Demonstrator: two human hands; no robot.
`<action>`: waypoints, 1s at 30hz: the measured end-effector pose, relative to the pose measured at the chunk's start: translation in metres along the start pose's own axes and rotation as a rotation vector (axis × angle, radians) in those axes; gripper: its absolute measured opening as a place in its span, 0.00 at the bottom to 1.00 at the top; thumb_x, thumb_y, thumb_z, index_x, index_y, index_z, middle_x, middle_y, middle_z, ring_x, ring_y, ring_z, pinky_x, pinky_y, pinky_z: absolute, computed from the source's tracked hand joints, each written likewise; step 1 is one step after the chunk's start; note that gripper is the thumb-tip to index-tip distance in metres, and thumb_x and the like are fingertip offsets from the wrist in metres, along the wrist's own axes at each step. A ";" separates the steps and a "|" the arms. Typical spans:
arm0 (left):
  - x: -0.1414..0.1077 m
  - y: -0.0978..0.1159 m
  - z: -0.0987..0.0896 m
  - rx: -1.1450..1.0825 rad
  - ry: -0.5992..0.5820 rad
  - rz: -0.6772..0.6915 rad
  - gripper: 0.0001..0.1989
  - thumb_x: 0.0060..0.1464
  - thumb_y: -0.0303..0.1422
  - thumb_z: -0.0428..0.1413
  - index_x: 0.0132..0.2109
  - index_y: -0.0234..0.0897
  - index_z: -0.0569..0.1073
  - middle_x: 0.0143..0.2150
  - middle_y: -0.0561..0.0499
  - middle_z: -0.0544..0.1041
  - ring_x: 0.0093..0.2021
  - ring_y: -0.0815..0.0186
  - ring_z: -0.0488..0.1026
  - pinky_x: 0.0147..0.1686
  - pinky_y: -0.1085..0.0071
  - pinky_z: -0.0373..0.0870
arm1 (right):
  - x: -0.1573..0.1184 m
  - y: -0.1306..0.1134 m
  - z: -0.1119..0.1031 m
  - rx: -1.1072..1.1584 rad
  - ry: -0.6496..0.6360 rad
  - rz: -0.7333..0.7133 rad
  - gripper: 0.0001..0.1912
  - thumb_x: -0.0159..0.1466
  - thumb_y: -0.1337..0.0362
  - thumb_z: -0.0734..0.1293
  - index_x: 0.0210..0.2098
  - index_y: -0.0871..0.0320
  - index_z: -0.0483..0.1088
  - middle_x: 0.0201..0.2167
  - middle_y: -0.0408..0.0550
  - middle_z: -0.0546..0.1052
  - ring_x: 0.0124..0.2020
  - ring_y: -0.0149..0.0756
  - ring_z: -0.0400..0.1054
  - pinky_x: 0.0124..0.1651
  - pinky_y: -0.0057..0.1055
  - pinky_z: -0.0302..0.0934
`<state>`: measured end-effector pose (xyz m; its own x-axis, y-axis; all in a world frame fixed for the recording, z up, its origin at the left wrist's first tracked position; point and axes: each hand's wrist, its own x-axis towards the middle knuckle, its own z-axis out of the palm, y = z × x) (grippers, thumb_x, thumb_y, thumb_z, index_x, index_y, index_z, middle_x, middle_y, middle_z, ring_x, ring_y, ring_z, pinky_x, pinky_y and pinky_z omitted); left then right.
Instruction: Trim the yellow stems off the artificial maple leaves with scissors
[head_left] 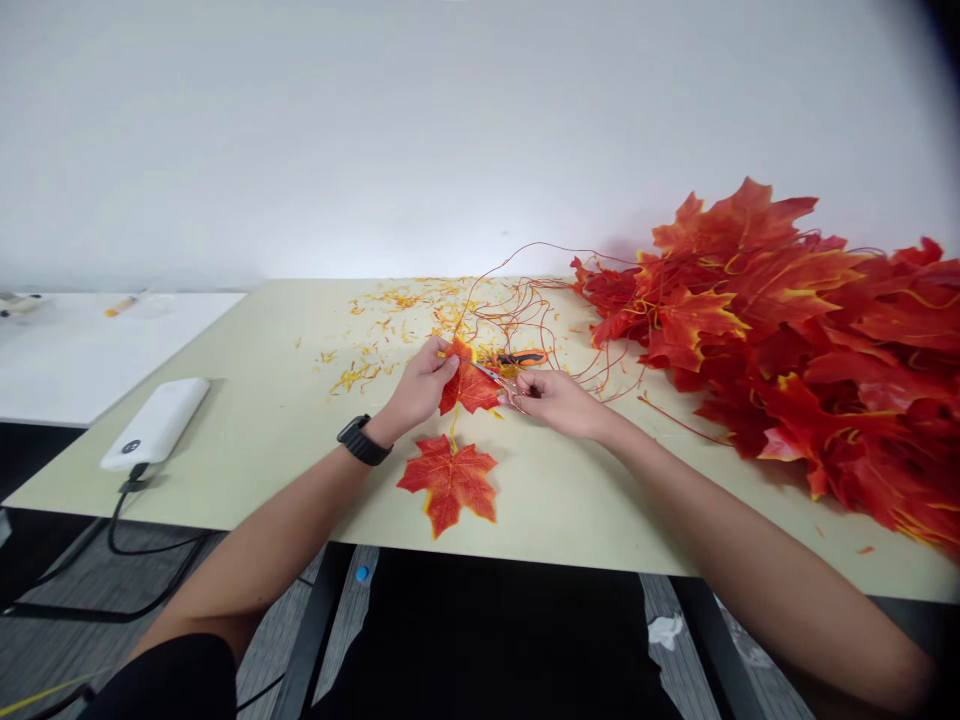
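Note:
My left hand [424, 382] pinches the edge of a red-orange artificial maple leaf [469, 386] above the pale green tabletop [285, 400]. My right hand [559, 402] holds small silver scissors [491, 376], their blades against the leaf. Just below lies a second maple leaf [448, 484], flat, with a yellow stem. Orange-handled scissors [521, 358] rest behind my hands among thin red wires [517, 312]. Yellow scraps [397, 340] are scattered to the left. A large heap of red maple leaves [780, 330] lies to the right.
A white power bank [155, 424] with a black cable [120, 530] sits near the table's left edge. Beyond it stands a white table [75, 350]. The wall [375, 130] rises behind the table. A black watch [364, 440] circles my left wrist.

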<state>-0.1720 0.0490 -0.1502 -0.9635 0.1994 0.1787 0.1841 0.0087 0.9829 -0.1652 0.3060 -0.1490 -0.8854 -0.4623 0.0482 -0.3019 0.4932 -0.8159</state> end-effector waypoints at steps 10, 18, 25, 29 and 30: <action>0.000 0.001 0.000 -0.042 0.000 -0.006 0.23 0.61 0.48 0.66 0.44 0.39 0.63 0.31 0.57 0.74 0.27 0.74 0.71 0.29 0.75 0.68 | 0.000 -0.002 0.002 0.066 0.022 0.006 0.31 0.64 0.40 0.73 0.26 0.54 0.55 0.25 0.44 0.64 0.32 0.37 0.62 0.35 0.33 0.54; -0.007 0.016 0.006 -0.147 -0.020 -0.018 0.25 0.56 0.48 0.71 0.44 0.37 0.69 0.36 0.53 0.80 0.32 0.71 0.78 0.35 0.74 0.77 | 0.001 -0.004 0.005 0.191 0.058 0.008 0.30 0.61 0.42 0.75 0.25 0.54 0.56 0.25 0.44 0.66 0.35 0.41 0.68 0.37 0.34 0.60; -0.009 0.024 0.007 -0.141 -0.030 -0.067 0.22 0.54 0.45 0.73 0.42 0.33 0.76 0.37 0.50 0.82 0.34 0.70 0.79 0.37 0.74 0.77 | 0.001 0.000 0.004 0.190 0.050 0.006 0.29 0.61 0.45 0.76 0.25 0.54 0.56 0.25 0.46 0.67 0.37 0.42 0.68 0.38 0.35 0.61; -0.009 0.024 0.006 -0.139 -0.039 -0.054 0.23 0.53 0.47 0.73 0.41 0.33 0.77 0.36 0.50 0.81 0.33 0.71 0.78 0.36 0.75 0.76 | 0.002 0.003 0.003 0.171 0.051 -0.006 0.28 0.61 0.45 0.75 0.25 0.54 0.56 0.25 0.45 0.66 0.36 0.41 0.68 0.36 0.34 0.59; -0.009 0.024 0.006 -0.140 -0.043 -0.051 0.23 0.53 0.47 0.73 0.40 0.33 0.76 0.35 0.50 0.81 0.33 0.71 0.77 0.36 0.75 0.76 | 0.002 0.003 0.003 0.171 0.052 -0.009 0.28 0.61 0.46 0.75 0.25 0.54 0.56 0.24 0.45 0.66 0.35 0.41 0.67 0.36 0.33 0.59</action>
<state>-0.1578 0.0536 -0.1288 -0.9610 0.2444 0.1294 0.1036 -0.1158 0.9879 -0.1671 0.3045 -0.1534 -0.9011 -0.4257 0.0822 -0.2496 0.3544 -0.9012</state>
